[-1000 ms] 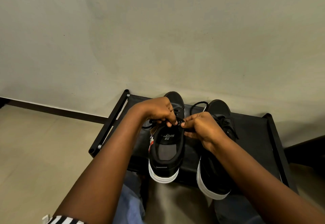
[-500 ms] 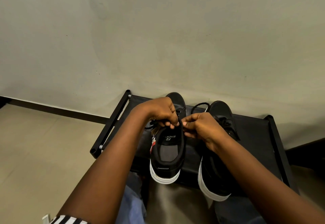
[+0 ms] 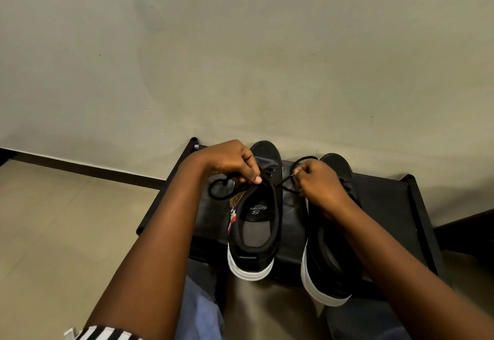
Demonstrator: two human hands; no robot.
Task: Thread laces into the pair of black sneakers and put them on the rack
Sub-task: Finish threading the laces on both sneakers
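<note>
Since the earlier frames the two hands have drawn apart – before, they met over the tongue of the left sneaker (image 3: 254, 216); now the right hand (image 3: 319, 184) has pulled its end of the black lace (image 3: 287, 179) out to the right, away from the eyelets. That hand is closed in a fist around the lace, with a loop arching above its knuckles. The left hand (image 3: 230, 162) has its fingers curled and pinches the other end at the shoe's left edge, where a slack loop hangs beside a small tag (image 3: 233, 219). The left sneaker sits on the black rack (image 3: 387, 206) with its heel toward the person and its opening in plain view; the right sneaker (image 3: 328, 265) stands just beside it, mostly hidden under the right forearm, so how far it is laced I cannot tell. The rack stands against a plain wall (image 3: 240, 45) on a pale floor (image 3: 53, 219). The risk, as I judge it, is uneven pulling – a hard tug from the right could drag the left end back through its eyelet, or tip the light shoe off the rack's front edge
</note>
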